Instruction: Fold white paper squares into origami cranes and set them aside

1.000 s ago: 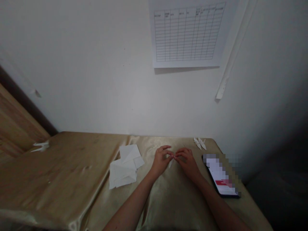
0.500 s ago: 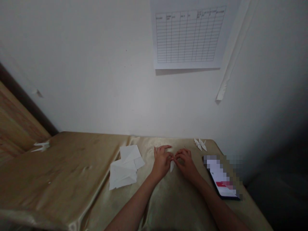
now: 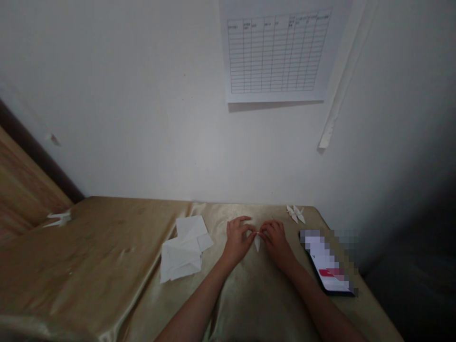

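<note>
Both hands meet over a small folded white paper piece (image 3: 257, 243) on the gold-coloured tablecloth (image 3: 249, 294). My left hand (image 3: 238, 237) pinches its upper left side with fingers curled. My right hand (image 3: 274, 238) pinches the upper right side, fingers bent together. The paper's pointed tip hangs down between the two hands. To the left of my left hand lies a loose pile of white paper sheets (image 3: 183, 249).
Two small folded white paper figures (image 3: 296, 213) lie near the wall at the right. A phone (image 3: 329, 268) with a lit screen lies right of my right hand. Another white paper figure (image 3: 57, 218) rests on the wooden ledge at far left. A printed table sheet (image 3: 278, 52) hangs on the wall.
The folded paper piece shows more between my hands, its point now straight down. Both hands stay together in about the same spot.
</note>
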The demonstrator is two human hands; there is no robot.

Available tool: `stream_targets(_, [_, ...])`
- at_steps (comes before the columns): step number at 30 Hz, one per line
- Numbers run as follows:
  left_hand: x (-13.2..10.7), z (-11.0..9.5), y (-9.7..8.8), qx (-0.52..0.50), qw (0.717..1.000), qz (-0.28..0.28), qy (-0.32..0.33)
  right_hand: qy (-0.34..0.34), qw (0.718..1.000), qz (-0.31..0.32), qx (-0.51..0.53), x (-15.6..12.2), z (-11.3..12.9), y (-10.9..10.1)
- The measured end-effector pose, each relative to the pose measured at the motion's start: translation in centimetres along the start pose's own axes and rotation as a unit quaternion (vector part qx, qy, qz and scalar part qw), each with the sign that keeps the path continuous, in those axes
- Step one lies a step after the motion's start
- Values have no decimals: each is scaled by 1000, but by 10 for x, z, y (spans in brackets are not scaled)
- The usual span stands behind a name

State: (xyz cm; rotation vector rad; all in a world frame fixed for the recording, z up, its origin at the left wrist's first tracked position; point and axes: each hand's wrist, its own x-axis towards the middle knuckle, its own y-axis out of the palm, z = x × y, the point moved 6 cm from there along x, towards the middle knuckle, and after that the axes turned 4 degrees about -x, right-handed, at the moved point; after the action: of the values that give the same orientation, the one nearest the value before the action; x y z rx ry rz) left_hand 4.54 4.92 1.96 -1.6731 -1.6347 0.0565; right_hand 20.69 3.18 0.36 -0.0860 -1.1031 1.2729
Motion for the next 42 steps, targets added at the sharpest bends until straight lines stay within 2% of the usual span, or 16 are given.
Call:
stream_targets(8, [1,3,0,-32,999,0,2,12,999,15,44,1,-3,-4])
stream_targets(19, [2,5,1,-3,1000,20,-12,-1,1000,25,-9,1,-1,-6])
stream_targets(25, [1,5,4,-1,998,38,-39,-11,1000,16,-9,-1,-1,-3])
stream_targets(32, [2,3,6,-20,998,44,-43,-13,1000,19,-8,-2,-2,1])
stream_targets(35, [3,5,3,-32,998,28,-41,4,1000,8,-11,-2,-9,0])
stream_targets(39, [5,12,-6,-43,997,-29,-53,61,998,-18,-30,-5,-21,-2])
stream_targets(42, [5,14,-13,-43,995,-66,-58,84,995,4,-51,-7,-23,0])
